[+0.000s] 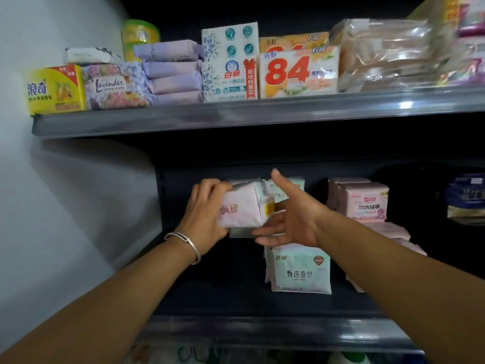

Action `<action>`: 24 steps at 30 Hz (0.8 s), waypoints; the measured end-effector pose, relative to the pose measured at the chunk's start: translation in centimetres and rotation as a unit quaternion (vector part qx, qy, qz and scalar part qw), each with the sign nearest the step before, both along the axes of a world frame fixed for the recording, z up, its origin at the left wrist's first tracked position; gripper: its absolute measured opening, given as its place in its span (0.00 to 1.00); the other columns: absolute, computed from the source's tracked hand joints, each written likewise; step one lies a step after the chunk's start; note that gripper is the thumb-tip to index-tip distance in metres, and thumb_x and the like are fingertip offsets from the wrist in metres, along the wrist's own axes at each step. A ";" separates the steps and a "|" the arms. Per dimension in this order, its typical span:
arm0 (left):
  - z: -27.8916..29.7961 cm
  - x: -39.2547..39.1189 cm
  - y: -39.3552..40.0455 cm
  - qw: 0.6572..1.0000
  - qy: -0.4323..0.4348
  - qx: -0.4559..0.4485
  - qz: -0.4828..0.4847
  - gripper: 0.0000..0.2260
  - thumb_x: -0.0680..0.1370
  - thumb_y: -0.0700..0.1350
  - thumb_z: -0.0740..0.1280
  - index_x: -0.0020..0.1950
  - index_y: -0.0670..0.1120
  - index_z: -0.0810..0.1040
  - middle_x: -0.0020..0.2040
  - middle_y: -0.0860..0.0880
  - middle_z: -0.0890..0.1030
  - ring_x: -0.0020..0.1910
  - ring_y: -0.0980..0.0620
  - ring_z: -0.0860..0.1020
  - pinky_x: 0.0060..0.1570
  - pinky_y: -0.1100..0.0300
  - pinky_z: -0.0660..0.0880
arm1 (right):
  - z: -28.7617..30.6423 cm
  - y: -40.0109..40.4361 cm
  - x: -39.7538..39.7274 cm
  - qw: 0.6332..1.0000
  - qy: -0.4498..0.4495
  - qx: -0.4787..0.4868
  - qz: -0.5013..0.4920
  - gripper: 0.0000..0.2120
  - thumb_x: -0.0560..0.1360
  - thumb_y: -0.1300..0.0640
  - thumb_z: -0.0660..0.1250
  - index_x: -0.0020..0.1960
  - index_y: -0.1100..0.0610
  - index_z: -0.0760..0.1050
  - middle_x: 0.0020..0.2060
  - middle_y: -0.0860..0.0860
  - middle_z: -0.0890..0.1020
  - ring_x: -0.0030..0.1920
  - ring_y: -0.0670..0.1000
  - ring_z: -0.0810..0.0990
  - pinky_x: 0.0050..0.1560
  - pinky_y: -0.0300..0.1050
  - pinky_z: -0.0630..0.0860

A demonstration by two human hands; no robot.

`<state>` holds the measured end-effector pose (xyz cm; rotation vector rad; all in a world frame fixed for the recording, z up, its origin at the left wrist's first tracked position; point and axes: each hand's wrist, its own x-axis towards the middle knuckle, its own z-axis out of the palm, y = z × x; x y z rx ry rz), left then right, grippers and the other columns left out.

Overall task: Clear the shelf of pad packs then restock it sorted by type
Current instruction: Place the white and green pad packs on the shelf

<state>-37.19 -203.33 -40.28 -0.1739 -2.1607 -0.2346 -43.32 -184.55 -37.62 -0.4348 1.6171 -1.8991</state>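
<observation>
Wall: pale wall [65, 195] lay left of both hands.
Left hand: left hand [207, 216], with a silver bangle [187, 244] at the wrist, gripped a pink pad pack [240, 206], fingers curled over its top and left end, holding it above the shelf floor.
Right hand: right hand [291, 222] was spread wide, thumb up and fingers straight, fingertips touching the underside and right end of that pack.
Behind the hands: mint pad packs [284, 189] stood at the back.
Below the right hand: a mint-and-pink pad pack [300, 271] stood upright on the dark shelf [223, 292].
Right of the right hand: pink "100%" pad packs [363, 200] stood stacked.
Above the hands: upper shelf [236, 116] carried a Lavender pack [112, 85], lilac packs [173, 72] and "84" soap packs [296, 72].
</observation>
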 end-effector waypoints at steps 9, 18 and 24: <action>0.5 0.7 0.9 0.950 -0.105 0.263 -0.136 0.32 0.71 0.51 0.73 0.71 0.51 0.62 0.67 0.57 0.62 0.63 0.60 0.67 0.62 0.68 0.64 | -1.6 0.7 -1.8 0.991 0.106 -0.054 -0.064 0.24 0.70 0.62 0.70 0.65 0.58 0.70 0.53 0.58 0.81 0.51 0.59 0.81 0.48 0.54 0.80; 1.0 1.5 0.6 0.776 -0.305 0.505 -0.222 0.19 0.74 0.51 0.67 0.64 0.51 0.72 0.60 0.49 0.79 0.61 0.50 0.75 0.57 0.47 0.75 | -2.1 0.7 -2.7 0.986 0.132 -0.097 -0.028 0.29 0.67 0.66 0.71 0.66 0.60 0.69 0.57 0.57 0.81 0.57 0.58 0.81 0.54 0.54 0.79; 1.0 0.8 1.6 0.754 -0.256 0.552 -0.247 0.28 0.70 0.40 0.73 0.67 0.46 0.67 0.57 0.46 0.80 0.56 0.47 0.80 0.51 0.44 0.79 | -1.8 1.4 -2.8 0.984 0.149 -0.095 -0.010 0.25 0.70 0.69 0.68 0.65 0.57 0.70 0.57 0.56 0.81 0.57 0.58 0.80 0.50 0.53 0.80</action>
